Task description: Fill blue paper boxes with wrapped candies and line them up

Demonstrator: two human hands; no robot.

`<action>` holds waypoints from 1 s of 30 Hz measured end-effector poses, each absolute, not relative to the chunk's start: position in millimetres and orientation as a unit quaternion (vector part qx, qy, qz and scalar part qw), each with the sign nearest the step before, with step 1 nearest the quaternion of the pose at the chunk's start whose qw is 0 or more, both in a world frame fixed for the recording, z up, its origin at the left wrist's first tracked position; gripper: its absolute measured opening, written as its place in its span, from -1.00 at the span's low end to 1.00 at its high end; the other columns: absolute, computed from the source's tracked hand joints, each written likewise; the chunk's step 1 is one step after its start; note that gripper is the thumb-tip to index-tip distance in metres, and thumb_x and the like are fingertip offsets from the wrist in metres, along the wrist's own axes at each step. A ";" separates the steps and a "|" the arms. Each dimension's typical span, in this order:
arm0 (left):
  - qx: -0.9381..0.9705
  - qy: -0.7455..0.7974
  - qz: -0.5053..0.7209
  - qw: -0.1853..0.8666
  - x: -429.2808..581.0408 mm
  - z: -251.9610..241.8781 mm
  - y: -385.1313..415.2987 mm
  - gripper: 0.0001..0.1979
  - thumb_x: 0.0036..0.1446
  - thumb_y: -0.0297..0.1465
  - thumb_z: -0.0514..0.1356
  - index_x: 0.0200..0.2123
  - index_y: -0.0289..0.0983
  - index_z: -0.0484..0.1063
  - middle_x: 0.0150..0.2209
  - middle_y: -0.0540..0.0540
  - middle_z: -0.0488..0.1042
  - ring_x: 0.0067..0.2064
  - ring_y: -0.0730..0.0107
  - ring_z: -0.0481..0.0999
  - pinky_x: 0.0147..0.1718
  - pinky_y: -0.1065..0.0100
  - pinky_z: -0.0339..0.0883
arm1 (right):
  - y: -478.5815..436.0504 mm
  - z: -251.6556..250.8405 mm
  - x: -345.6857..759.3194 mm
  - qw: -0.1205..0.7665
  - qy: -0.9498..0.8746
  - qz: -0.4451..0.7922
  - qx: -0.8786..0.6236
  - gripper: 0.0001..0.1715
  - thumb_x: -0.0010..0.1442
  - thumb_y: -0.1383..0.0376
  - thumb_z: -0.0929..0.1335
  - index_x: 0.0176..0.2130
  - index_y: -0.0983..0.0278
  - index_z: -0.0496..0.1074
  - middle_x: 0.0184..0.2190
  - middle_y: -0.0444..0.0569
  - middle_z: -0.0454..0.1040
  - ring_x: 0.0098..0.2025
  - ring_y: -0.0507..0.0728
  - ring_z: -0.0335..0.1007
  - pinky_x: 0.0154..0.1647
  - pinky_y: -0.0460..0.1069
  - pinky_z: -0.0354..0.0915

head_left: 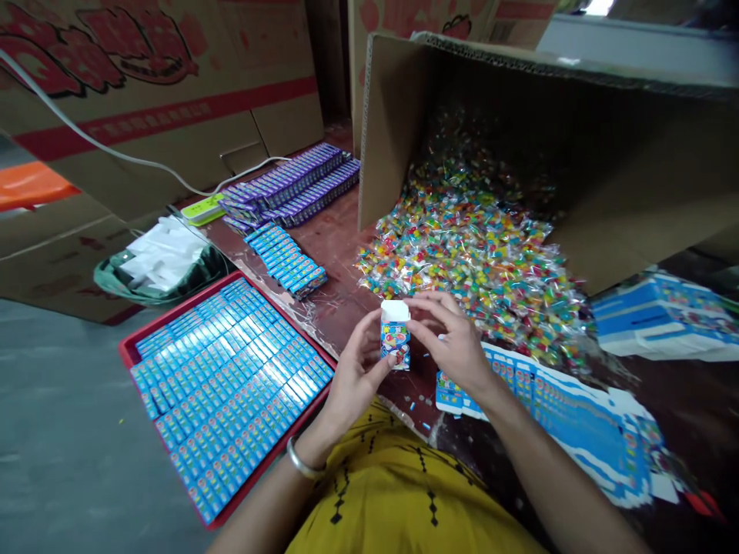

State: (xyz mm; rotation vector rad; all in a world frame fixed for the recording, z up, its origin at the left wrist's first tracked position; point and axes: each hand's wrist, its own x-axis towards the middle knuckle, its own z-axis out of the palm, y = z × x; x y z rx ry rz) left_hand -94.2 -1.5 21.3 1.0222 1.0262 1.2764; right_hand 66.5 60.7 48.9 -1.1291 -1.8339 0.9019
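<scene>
Head-worn view, forward and down, near left hand (353, 375) and right hand (460, 341)

The left hand (359, 365) holds a small, open-topped carton (396, 337).

Large left carton (178, 142): red stylised lettering (144, 46) is sprawling across it, one "Q" showing, the rest unclear. Pale characters (162, 119) are running along its red band, too blurred to read. Small blue box (396, 338): print is proving illegible.
</scene>
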 end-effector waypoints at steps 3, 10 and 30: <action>0.432 0.412 0.537 0.597 -92.0 21.7 -1.7 -0.44 0.15 -0.37 0.26 0.19 -0.12 0.17 -0.04 -0.11 0.45 -0.12 0.33 0.49 -0.15 0.35 0.38 | 47.9 32.3 66.2 0.417 -0.655 0.442 -0.449 -0.66 0.21 0.15 0.37 -0.01 0.11 0.48 -0.04 -0.02 0.46 -0.13 0.15 0.47 -0.14 0.04 0.45; 0.414 0.384 0.516 0.644 -91.6 14.2 -3.0 -0.59 0.10 -0.35 0.30 0.00 -0.19 0.28 -0.08 -0.10 0.44 -0.13 0.32 0.46 -0.16 0.36 0.36 | 39.5 20.4 60.9 0.426 -0.651 0.436 -0.453 -0.82 0.22 0.16 0.36 -0.33 0.20 0.49 -0.13 0.03 0.50 -0.14 0.18 0.47 -0.13 0.06 0.41; 0.488 0.448 0.502 0.556 -95.8 25.5 -8.9 -0.53 0.19 -0.37 0.22 0.14 -0.15 0.17 -0.08 -0.12 0.41 -0.11 0.29 0.45 -0.21 0.35 0.41 | 71.2 38.9 69.3 0.354 -0.562 0.601 -0.445 -0.70 -0.01 0.13 0.52 -0.48 0.28 0.44 -0.51 -0.14 0.46 -0.45 0.03 0.34 -0.39 -0.06 0.26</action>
